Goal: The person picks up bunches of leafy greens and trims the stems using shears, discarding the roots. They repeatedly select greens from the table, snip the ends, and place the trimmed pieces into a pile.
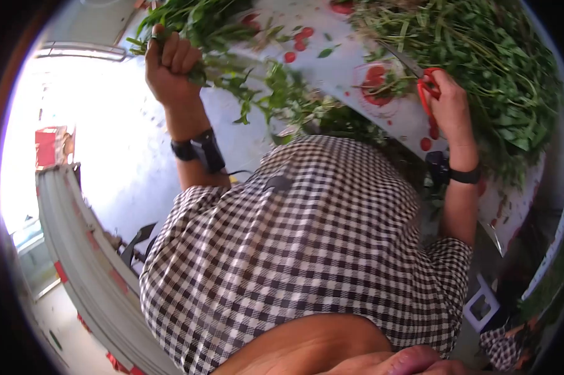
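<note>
Red-handled scissors are in my right hand, fingers through the handles, and their blades point up and left over the table. My left hand is raised at the upper left, its fingers closed round green leafy stems. Leafy sprigs trail from near that hand toward the table edge. Beside my right hand lies a large heap of green leafy stems. A few cut stems rest on the table just left of the scissors.
The table has a white cover with red prints. More greens lie at the top left. Leaves also show below the table's near edge. A white plastic stool stands at the lower right, and a long grey ridged structure at the left.
</note>
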A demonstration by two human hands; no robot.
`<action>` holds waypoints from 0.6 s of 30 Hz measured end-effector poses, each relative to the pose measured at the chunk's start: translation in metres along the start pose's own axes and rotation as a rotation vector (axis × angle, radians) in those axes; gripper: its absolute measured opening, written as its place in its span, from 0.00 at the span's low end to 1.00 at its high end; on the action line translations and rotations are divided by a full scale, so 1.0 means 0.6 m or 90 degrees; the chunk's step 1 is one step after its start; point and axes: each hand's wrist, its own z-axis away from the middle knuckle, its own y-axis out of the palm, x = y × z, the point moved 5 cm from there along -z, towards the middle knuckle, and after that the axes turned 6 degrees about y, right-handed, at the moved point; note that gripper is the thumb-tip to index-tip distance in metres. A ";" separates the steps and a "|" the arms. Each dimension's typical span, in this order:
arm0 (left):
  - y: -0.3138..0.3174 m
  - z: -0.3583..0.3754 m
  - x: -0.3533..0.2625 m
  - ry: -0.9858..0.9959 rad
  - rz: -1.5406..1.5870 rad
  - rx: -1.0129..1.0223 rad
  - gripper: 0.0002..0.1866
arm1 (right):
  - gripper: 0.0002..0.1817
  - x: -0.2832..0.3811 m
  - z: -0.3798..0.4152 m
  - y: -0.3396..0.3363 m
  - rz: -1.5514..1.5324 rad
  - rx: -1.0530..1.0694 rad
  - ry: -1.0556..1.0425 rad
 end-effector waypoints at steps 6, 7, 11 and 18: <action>-0.045 0.004 -0.070 0.144 0.117 -0.104 0.11 | 0.13 -0.011 -0.005 0.015 0.087 -0.043 0.012; -0.054 0.004 -0.079 0.157 0.144 -0.118 0.10 | 0.13 -0.019 -0.004 0.013 0.061 -0.053 0.028; -0.058 -0.001 -0.129 0.226 0.248 -0.133 0.07 | 0.16 -0.059 0.001 0.001 -0.064 -0.096 0.095; -0.010 -0.036 -0.202 0.257 0.272 -0.033 0.11 | 0.16 -0.064 -0.002 0.022 -0.081 0.006 0.163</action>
